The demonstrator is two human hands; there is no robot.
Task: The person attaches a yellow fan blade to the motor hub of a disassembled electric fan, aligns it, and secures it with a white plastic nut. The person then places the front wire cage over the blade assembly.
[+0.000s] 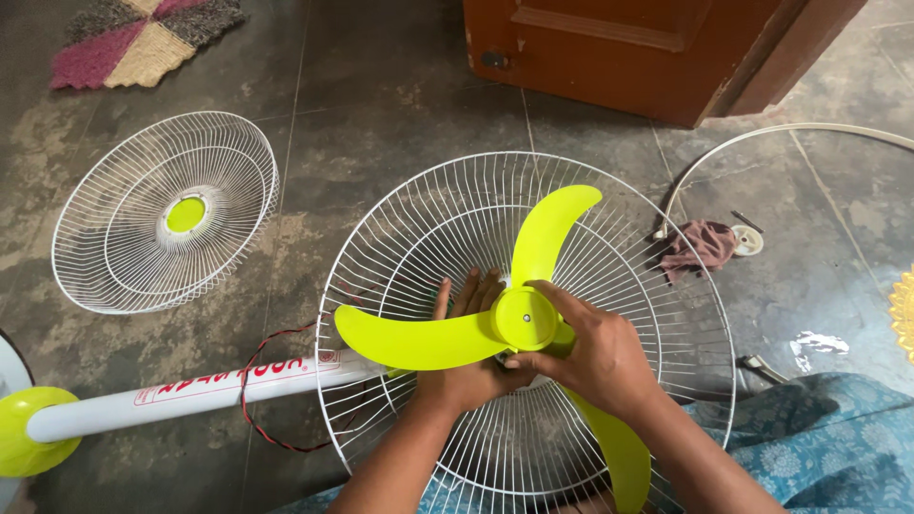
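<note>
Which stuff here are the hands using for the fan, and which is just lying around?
In use:
three-bladed lime-green plastic fan blade
round white wire fan guard under it
left hand
right hand

Lying about:
second white wire guard with green centre
brownish crumpled cloth
patchwork woven mat

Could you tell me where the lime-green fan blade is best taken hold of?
At the round hub, from above. It is thick and rigid, faces up, and sits at the centre, while the three curved vanes are thin and would flex. The right hand already wraps the hub; the left hand reaches beneath it, over the wire guard.
</note>
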